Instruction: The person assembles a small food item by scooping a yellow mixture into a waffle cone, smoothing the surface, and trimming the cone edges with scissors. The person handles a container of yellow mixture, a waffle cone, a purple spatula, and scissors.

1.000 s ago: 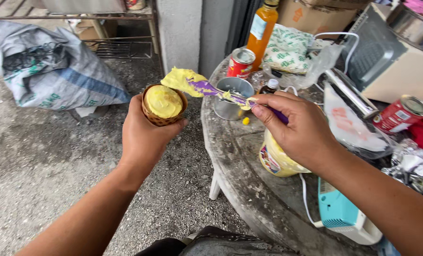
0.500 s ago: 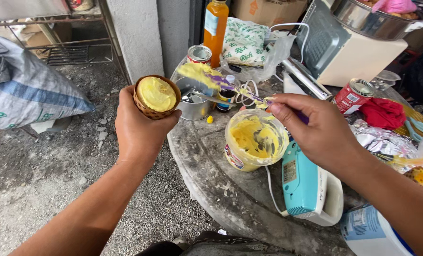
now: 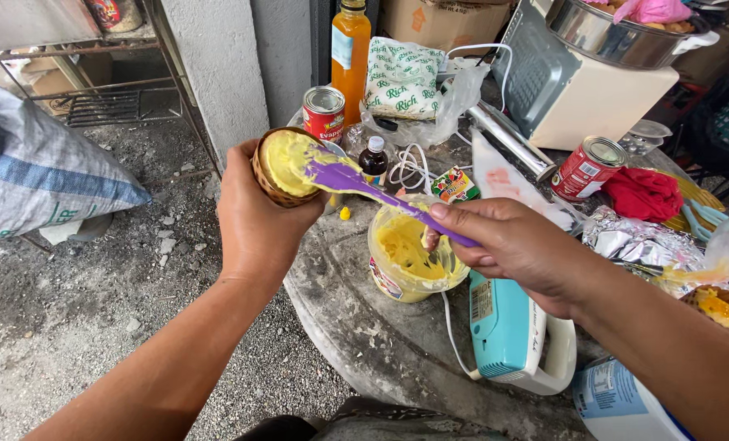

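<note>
The left hand is clenched around a small brown fluted cup filled with yellow batter, holding it up just off the edge of the round stone table, with its open mouth tipped toward the camera and to the right. The right hand grips the handle of a purple spatula between thumb and fingers. The spatula's long axis runs from the hand at lower right up to the upper left; its blade points at the cup and lies on the batter at the cup's mouth, smeared with yellow.

Taking the yellow batter tub as the mark: it stands on the table directly under the spatula's handle, the cup is up and to its left, and the right hand hovers just to its right. A teal and white hand mixer lies just below and right of the tub, its cord passing beside it. Behind the tub stand a small dark bottle, a red can and a tall orange bottle. Further right of it lies a second red can
</note>
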